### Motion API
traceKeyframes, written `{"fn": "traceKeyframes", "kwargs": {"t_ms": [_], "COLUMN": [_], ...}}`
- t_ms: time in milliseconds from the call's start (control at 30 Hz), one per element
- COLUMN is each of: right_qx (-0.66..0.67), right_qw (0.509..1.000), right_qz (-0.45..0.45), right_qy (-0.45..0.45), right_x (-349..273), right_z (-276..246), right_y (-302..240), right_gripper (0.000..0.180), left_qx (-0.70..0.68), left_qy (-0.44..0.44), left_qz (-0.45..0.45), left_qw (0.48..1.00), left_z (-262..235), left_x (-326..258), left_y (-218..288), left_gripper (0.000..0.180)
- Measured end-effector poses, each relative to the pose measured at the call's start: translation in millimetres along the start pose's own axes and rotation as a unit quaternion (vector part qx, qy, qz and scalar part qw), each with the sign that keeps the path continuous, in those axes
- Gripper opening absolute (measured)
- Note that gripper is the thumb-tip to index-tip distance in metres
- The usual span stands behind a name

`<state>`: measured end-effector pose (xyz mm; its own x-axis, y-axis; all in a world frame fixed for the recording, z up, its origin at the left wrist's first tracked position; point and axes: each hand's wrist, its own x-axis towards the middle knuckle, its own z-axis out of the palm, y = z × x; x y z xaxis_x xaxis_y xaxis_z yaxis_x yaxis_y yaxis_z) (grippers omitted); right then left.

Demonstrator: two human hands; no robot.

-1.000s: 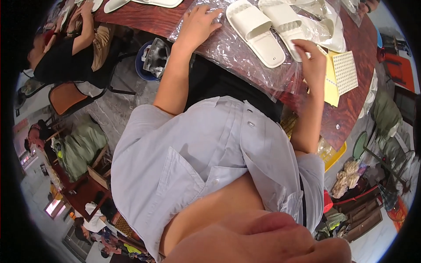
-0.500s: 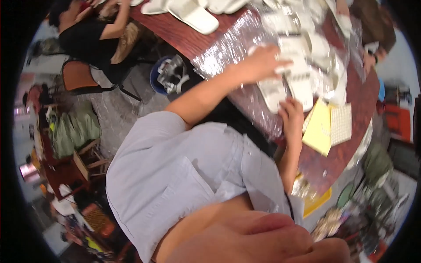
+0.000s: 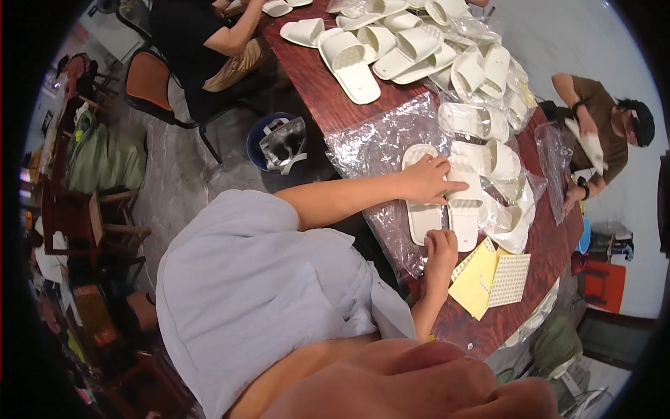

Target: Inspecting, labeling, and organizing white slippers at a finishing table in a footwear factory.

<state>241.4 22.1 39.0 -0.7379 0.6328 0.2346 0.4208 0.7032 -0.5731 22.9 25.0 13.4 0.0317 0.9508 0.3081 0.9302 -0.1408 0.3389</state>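
Two white slippers (image 3: 443, 209) lie side by side on a clear plastic sheet (image 3: 380, 143) spread across the dark red table (image 3: 314, 91), soles up. The left hand (image 3: 427, 180) lies flat over both of them, fingers spread, pressing down near their middle. The right hand (image 3: 442, 248) sits just below, at the heel end of the slippers, fingers curled in; whether it pinches anything I cannot tell. Beside that hand, two sheets: one yellow paper (image 3: 477, 279) and one sticker sheet (image 3: 509, 279) of small pale squares, overlapping at the edge. Further up the table, a heap of more white slippers (image 3: 412, 42), well over ten, some wrapped in clear bags. On the floor by the table, one blue bin (image 3: 269, 143) holds crumpled clear plastic. Two other people are at the table: one in black (image 3: 188, 35) at the far end, one in brown (image 3: 593, 119) across it, holding a slipper over a clear bag (image 3: 555, 167).
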Motion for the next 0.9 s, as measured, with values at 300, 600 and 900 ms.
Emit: {"fn": "traceKeyframes", "kwargs": {"t_ms": [300, 600, 900], "right_qx": [0.056, 0.087, 0.109], "right_qw": [0.998, 0.995, 0.992], "right_qz": [0.012, 0.04, 0.062], "right_qy": [-0.019, -0.016, -0.021], "right_x": [4.7, 4.7, 2.3], "right_z": [2.1, -1.2, -2.3], "right_y": [7.7, 3.4, 2.6], "right_gripper": [0.012, 0.014, 0.013], "left_qx": [-0.013, -0.007, -0.027], "left_qy": [0.0, 0.032, 0.012], "left_qz": [0.005, 0.009, 0.006], "left_qw": [1.0, 0.999, 1.0], "left_z": [-2.5, -0.1, -0.9], "left_x": [-2.2, -3.1, -3.8], "left_y": [2.0, 0.6, 2.0], "left_gripper": [0.072, 0.067, 0.07]}}
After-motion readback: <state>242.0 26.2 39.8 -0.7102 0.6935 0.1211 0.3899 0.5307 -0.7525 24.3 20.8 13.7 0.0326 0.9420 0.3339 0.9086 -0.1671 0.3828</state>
